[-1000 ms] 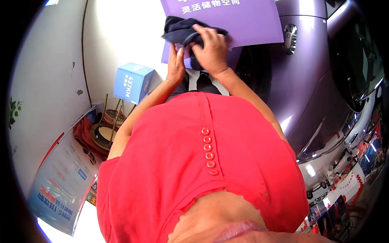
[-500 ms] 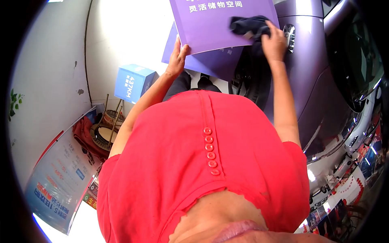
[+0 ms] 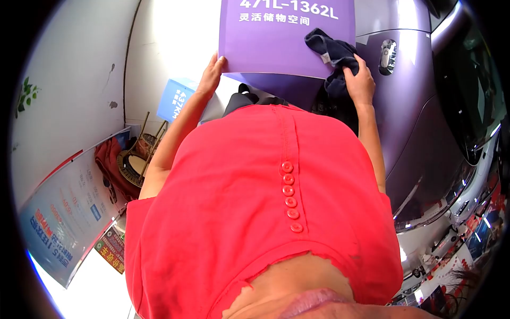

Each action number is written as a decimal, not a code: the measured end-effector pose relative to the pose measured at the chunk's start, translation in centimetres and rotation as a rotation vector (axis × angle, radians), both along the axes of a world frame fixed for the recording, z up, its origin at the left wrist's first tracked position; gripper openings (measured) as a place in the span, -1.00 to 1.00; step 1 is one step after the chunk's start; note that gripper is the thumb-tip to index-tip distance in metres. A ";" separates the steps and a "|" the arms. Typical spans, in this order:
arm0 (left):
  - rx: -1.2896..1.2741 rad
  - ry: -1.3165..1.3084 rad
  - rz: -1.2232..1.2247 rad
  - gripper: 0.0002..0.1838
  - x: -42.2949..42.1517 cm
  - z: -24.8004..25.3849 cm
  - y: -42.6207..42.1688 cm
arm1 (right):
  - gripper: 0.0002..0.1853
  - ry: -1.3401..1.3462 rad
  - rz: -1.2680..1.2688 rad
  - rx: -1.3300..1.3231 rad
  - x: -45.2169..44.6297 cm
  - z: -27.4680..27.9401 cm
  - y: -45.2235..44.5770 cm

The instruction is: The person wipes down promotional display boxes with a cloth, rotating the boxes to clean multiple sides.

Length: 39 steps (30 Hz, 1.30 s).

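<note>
From here, my left grip clamps a white-lettered purple rectangular panel at its lower-left edge, my right grip a crumpled navy cloth by the panel's lower-right corner.

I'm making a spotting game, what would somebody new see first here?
Probably the bright red cloth shirt with round red buttons, filling the middle. Next, perhaps the big rectangular purple sign with white writing at the top; the fingers of the right hand hold a crumpled dark navy cloth at its lower right. The shiny purple metal car on the right could catch the eye too.
</note>
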State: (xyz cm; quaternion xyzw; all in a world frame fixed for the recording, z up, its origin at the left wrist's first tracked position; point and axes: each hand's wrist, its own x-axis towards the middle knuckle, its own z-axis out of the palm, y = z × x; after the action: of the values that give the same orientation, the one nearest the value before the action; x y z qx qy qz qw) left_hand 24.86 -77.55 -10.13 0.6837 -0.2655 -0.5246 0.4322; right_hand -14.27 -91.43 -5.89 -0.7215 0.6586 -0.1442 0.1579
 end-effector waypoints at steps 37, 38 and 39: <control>-0.485 -1.296 -0.730 -0.13 -5.2 -2.2 1.1 | -0.44 0.190 0.113 -0.254 14.9 -1.1 -18.5; -0.481 -1.298 -0.740 -0.15 -5.2 -2.2 1.0 | -0.47 0.216 0.068 -0.307 11.5 -3.1 -20.7; -0.480 -1.297 -0.738 -0.15 -5.2 -2.2 1.1 | -0.49 0.242 0.022 -0.361 8.9 -5.3 -21.7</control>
State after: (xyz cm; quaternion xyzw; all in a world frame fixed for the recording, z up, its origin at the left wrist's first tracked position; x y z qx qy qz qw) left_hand 19.71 -76.43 -12.29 0.6088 -0.7813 -0.0583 0.1243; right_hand -5.33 -113.17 -11.20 -0.7573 0.6284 -0.1702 -0.0524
